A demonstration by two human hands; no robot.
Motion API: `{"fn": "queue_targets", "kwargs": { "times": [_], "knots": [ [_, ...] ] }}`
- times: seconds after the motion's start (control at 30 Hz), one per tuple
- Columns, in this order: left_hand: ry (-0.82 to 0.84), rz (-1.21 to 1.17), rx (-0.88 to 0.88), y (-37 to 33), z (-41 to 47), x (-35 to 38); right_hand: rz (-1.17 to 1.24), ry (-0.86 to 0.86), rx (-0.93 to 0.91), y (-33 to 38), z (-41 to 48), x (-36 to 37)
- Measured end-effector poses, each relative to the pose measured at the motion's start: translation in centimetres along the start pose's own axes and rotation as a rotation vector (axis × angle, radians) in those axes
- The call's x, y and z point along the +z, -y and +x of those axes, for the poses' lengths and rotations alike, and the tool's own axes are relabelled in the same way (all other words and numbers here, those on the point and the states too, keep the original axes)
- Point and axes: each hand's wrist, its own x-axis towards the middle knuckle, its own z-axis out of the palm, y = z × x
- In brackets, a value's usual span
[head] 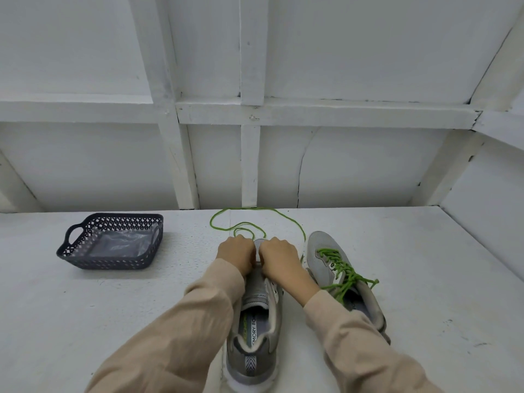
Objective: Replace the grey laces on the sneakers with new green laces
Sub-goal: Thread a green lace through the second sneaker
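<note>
1. Left hand [236,252]: fingers curled down over the toe end of the near sneaker [256,321], back of the hand up. Strands of the loose lace [255,208] run in under its knuckles, so it reads as grasping the lace.
2. Right hand [279,255]: also curled, close beside the left hand over the same toe end. Fingertips hidden; cannot tell what it grips, if anything.
3. Near sneaker: grey, upright on the table [113,307], heel toward the camera, toe away. Its eyelets are mostly covered by the hands and beige sleeves [198,307].
4. Loose lace: green, lying in loops on the table beyond the hands, out to the table's far edge. One strand curves down between the two sneakers.
5. Far sneaker [320,245]: just right of the near one, toe away. It carries a green tied lace [337,265], ends trailing over its side.
6. Basket [113,263]: dark, perforated, well left of the sneakers, with a clear bag [119,242] lying inside.
7. White panelled wall [368,165] behind the table.
</note>
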Motion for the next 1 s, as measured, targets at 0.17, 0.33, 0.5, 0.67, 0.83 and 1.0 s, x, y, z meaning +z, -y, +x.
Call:
{"fn": "queue_targets", "kwargs": {
  "times": [0.17,0.33,0.5,0.67,0.83,1.0],
  "knots": [
    [-0.026,0.103,-0.018,-0.4,-0.1,0.4,-0.065,-0.02,0.0,0.9,0.1,0.4],
    [-0.041,-0.084,0.057,0.8,0.2,1.6,-0.039,-0.016,-0.047,-0.4,-0.2,0.7],
    [-0.138,-0.353,0.045,1.2,0.2,2.9,0.213,-0.057,-0.113,-2.1,0.6,2.1],
    [-0.275,-1.098,-0.022,1.9,-0.3,4.9,0.885,-0.063,0.018,-3.1,0.5,3.3],
    [-0.311,-1.284,-0.05,1.9,-0.2,6.1,1.021,-0.123,0.075,-2.8,0.5,4.3],
    [-0.349,-1.339,-0.057,1.7,0.1,6.5,1.241,-0.094,0.095,-2.9,0.6,4.3]
  ]
}}
